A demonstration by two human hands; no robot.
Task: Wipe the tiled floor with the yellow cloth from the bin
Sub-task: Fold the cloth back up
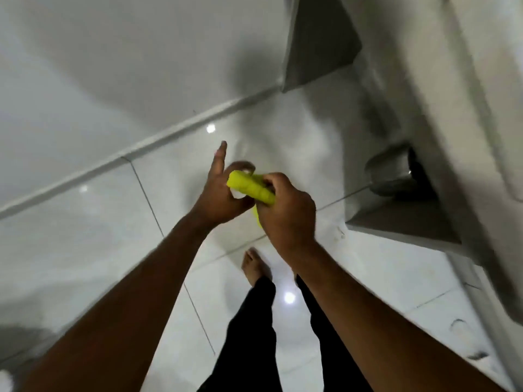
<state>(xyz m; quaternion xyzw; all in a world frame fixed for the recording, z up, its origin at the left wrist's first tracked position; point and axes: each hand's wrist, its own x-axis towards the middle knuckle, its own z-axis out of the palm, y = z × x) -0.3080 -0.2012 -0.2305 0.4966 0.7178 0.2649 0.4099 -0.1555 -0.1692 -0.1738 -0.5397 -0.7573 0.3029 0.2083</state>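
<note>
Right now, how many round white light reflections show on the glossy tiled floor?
3 reflections: one near the skirting, one far left, one between the legs. More may be hidden.

You're standing on a bare foot (256,267) in what looks like a home: glossy white floor tiles (85,236), skirting board (141,145) along a pale wall (113,66), grey furniture (424,80) on a metal leg (390,171).

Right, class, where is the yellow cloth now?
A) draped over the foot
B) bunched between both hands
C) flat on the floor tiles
B: the yellow cloth is bunched, gripped by the right hand and held by the left hand, above the tiled floor.
</note>
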